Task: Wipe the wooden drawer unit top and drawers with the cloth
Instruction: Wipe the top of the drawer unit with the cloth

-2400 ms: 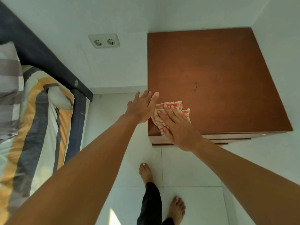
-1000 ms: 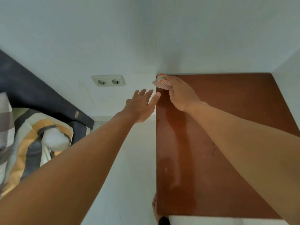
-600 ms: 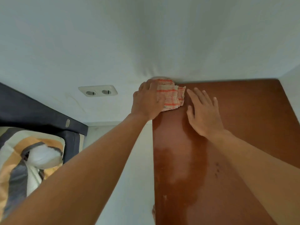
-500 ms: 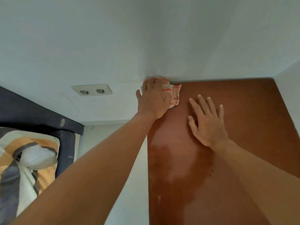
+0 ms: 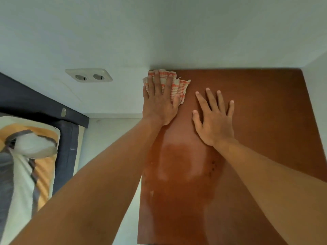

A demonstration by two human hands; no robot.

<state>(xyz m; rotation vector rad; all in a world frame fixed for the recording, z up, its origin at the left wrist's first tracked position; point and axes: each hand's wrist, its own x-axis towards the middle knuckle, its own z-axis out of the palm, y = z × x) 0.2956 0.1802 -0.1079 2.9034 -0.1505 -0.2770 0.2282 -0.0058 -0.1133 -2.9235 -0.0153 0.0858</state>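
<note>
Left hand (image 5: 160, 101), fingers spread, presses checked cloth (image 5: 178, 85) at drawer unit top (image 5: 256, 106) eleven o'clock corner. Right hand (image 5: 215, 121) flat, splayed (empty). Risk: cloth bunches, missing the wall edge.

Up on the pale wall (image 5: 159, 32) there's a double power socket (image 5: 88, 75), cream-coloured, two round outlets side by side, mounted well above the floor. Down the left edge runs a dark navy headboard (image 5: 26, 99), with a small round metal stud (image 5: 63, 112) showing on it. Below that, a bed (image 5: 67, 147) with a dark frame edge, and on it a pillow (image 5: 33, 147) plus bedding (image 5: 21, 183) striped in orange, grey and white. Between the bed and the right side, a strip of light tiled floor (image 5: 109, 131), meeting the wall at a white skirting board (image 5: 113, 115).
</note>
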